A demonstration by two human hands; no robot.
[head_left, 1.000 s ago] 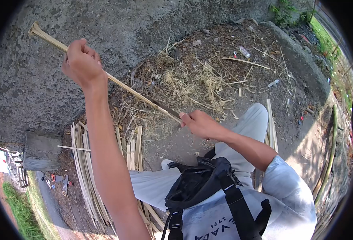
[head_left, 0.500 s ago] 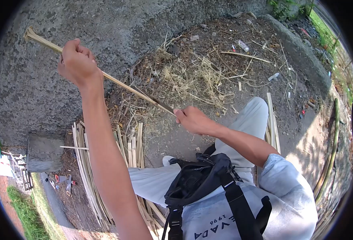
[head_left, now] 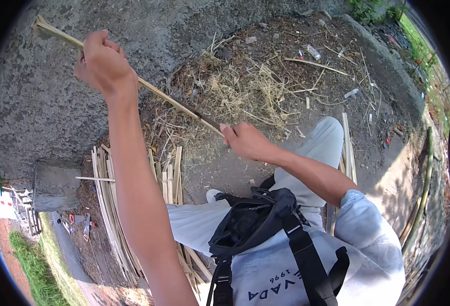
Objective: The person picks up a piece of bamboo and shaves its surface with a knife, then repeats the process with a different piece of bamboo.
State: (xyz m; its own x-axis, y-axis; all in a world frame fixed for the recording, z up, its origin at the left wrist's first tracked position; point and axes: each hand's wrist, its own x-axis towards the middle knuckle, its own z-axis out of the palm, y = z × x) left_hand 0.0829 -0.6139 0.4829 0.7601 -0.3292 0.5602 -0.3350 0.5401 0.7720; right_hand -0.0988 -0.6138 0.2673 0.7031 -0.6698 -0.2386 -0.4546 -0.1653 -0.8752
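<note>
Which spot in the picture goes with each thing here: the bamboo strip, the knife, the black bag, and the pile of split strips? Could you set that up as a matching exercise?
Things:
1. bamboo strip
2. knife
3. black bag
4. pile of split strips

Places:
A. on the ground beside the legs
B. gripped in the left hand
C. strapped across the chest
D. held in the right hand, blade against the strip

Pairs: 1-B, 2-D, 3-C, 4-A

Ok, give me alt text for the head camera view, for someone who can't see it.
A seated person's left hand grips a long pale bamboo strip while the right hand holds a dark knife blade against it. Cut bamboo slats lie beside dry straw shavings.
</note>
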